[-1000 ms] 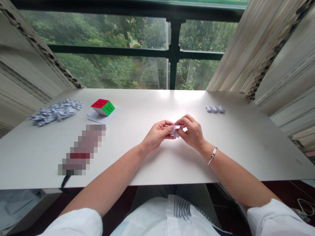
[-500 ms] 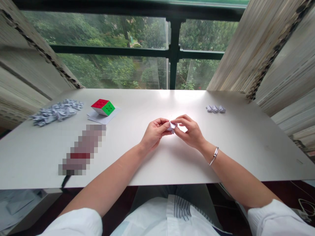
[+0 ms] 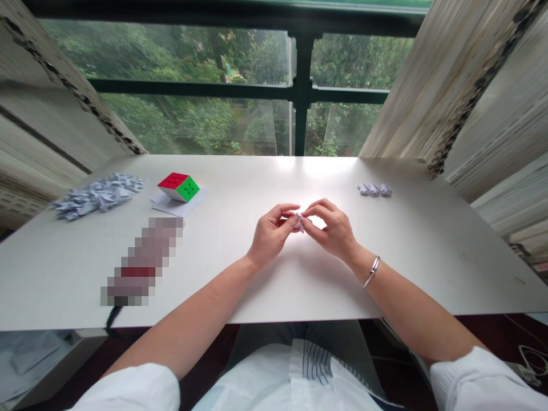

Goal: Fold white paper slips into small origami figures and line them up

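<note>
Over the middle of the white table, my left hand [image 3: 273,231] and my right hand [image 3: 331,228] meet at a small folded piece of white paper [image 3: 301,223]. Thumb and fingers of each hand pinch it from its own side. Much of the paper is hidden by my fingertips, so its exact shape cannot be made out. To the right, several small folded paper pieces [image 3: 374,189] sit in a short row. At the far left lies a heap of similar folded paper pieces [image 3: 100,195].
A cube puzzle [image 3: 178,187] with red and green faces rests on white paper sheets [image 3: 188,210] at the left. Nearer me is a blurred-out pinkish object [image 3: 143,262] with a black strap. Behind the table [image 3: 411,245] stand a window [image 3: 192,120] and curtains [image 3: 411,85].
My left hand has turned slightly and its fingers have shifted on the paper. Less of the paper shows now between my fingertips. The other things stay put.
</note>
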Demonstrator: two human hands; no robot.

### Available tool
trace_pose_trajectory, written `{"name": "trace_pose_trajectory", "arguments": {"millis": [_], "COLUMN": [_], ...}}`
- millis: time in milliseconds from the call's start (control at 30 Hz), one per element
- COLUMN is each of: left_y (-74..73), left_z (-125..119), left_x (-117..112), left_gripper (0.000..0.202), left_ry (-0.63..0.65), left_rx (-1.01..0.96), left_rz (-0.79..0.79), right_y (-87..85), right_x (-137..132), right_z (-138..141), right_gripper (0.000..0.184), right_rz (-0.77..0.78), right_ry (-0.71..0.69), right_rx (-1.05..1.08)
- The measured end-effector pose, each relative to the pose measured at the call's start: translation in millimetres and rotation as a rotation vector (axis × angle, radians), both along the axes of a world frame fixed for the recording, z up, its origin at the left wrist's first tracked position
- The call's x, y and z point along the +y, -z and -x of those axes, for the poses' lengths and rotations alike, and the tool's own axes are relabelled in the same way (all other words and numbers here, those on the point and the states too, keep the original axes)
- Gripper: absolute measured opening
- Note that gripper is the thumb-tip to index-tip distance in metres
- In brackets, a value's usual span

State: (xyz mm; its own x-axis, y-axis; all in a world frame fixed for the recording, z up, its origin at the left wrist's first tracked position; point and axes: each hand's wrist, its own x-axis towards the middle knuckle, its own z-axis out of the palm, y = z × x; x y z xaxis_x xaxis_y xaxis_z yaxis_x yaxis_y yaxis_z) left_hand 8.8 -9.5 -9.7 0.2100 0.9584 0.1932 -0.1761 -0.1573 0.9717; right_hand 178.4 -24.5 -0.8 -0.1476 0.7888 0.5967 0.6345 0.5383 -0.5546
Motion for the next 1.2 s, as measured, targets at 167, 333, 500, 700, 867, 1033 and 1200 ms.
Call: {"name": "trace_pose_trajectory", "arguments": {"millis": [167, 333, 500, 700, 867, 1033, 1200], "left_y": [-1.8, -3.4, -5.7, -8.3, -7.3, -5.0, -6.8], "left_z": [0, 5, 9, 12, 12, 10, 10], "left_x": [-2, -2, 1, 1, 4, 6, 6], "left_gripper": [0.025, 0.018, 0.015, 0.008, 0.008, 0.009, 0.007], "left_ry": [0.004, -0.040, 0.000, 0.035, 0.045, 0.031, 0.031], "left_rx": [0.070, 0.224, 0.330, 0.376, 0.248, 0.115, 0.095], "left_rz": [-0.023, -0.131, -0.195, -0.198, -0.171, -0.101, -0.069], "right_y": [2.0, 1.9, -1.1, 2.5, 1.2, 0.6, 1.9], "right_x": [0, 3, 6, 9, 7, 8, 10], "right_z": [-1, -3, -8, -7, -2, -2, -4], "right_gripper": [0.008, 0.003, 0.006, 0.013, 0.022, 0.024, 0.026], "right_rz": [0.008, 0.037, 0.110, 0.314, 0.397, 0.464, 0.476], "right_ry": [0.007, -0.040, -0.182, -0.314, -0.290, -0.294, -0.302], "right_rx": [-0.010, -0.008, 0.079, 0.219, 0.409, 0.490, 0.465]}}
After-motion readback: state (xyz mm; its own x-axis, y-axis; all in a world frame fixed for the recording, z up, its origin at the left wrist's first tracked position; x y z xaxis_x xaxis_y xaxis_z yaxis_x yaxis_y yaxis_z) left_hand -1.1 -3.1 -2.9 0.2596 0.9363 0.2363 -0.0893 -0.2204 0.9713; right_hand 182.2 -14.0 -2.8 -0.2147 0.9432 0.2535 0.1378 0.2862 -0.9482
